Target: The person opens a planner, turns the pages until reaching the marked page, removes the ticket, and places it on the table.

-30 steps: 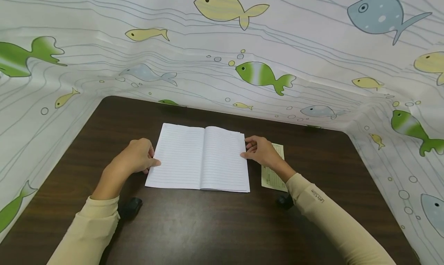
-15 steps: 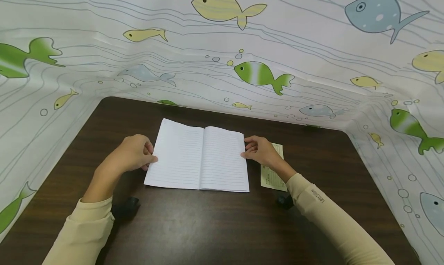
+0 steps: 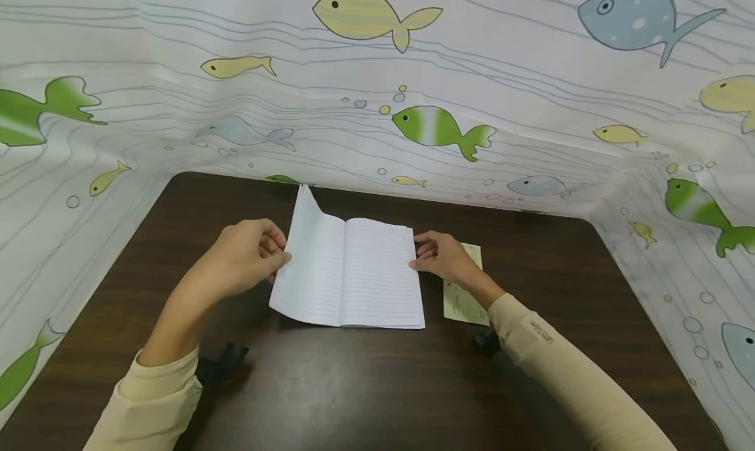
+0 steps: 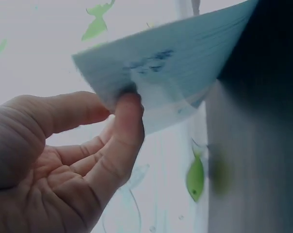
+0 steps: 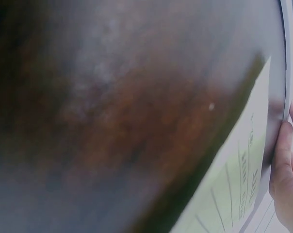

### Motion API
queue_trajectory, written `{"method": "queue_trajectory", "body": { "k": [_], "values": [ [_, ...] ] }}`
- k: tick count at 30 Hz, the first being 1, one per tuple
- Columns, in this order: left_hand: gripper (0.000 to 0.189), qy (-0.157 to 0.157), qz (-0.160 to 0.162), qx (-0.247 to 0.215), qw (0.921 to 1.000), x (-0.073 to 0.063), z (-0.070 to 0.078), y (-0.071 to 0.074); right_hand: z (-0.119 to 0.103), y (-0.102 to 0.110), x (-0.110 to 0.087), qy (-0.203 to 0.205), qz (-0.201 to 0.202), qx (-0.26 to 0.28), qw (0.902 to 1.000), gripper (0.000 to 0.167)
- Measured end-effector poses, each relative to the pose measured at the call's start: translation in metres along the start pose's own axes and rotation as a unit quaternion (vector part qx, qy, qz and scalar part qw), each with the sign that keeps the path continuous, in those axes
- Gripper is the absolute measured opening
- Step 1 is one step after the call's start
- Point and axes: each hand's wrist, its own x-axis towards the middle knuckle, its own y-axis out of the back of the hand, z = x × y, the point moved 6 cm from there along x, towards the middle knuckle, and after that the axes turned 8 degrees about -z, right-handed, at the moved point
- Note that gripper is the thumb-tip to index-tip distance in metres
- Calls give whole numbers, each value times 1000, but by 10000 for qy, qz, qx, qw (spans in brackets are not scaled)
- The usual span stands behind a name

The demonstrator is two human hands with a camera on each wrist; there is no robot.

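Note:
An open notebook [image 3: 380, 274] with lined white pages lies on the dark wooden table. My left hand [image 3: 244, 257] pinches the outer edge of its left side between thumb and fingers, and that side is raised and curved off the table. In the left wrist view the lifted side [image 4: 161, 63] shows printed blue marks on its underside, with the left hand [image 4: 83, 150] pinching its corner. At the right edge, my right hand [image 3: 442, 257] holds the notebook, thumb on top of the page. Partly under the right wrist is a pale green printed paper [image 3: 463, 300].
The table [image 3: 354, 385] has a white sheet [image 3: 330, 130] with fish drawings around its back and sides. Beneath each wrist shows a dark wrist-worn device, such as the left one [image 3: 224, 362].
My left hand has lifted the notebook's left side up and toward the right, so its top corner now stands raised. The right hand stays at the right edge.

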Motion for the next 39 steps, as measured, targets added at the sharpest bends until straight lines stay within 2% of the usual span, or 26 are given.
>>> {"method": "queue_trajectory", "body": {
  "k": [5, 10, 18, 23, 32, 37, 39],
  "values": [
    [20, -263, 78, 40, 9996, 6, 26, 0, 0, 1, 0, -30, 25, -22, 10000, 59],
    [15, -474, 164, 286, 9983, 15, 49, -2, 1, 2, -1, -73, 80, 6, 9999, 59],
    [11, -844, 166, 529, 9949, 32, 79, -17, -1, 2, -1, -28, 57, 1, 10000, 59],
    [12, -909, -71, 647, 9937, 46, 93, -31, -3, 2, -2, -31, 57, -20, 10000, 59],
    [12, -972, -560, 504, 9924, 65, 113, -65, -2, 1, 2, -86, 137, -78, 9998, 57],
    [10, -1048, -757, 965, 9869, 77, 126, -83, -1, 1, 1, -76, 142, -193, 9997, 55],
    [16, -1063, -833, 1164, 9840, 82, 130, -91, 0, 2, -1, -69, 142, -241, 9996, 54]
  ]
}}
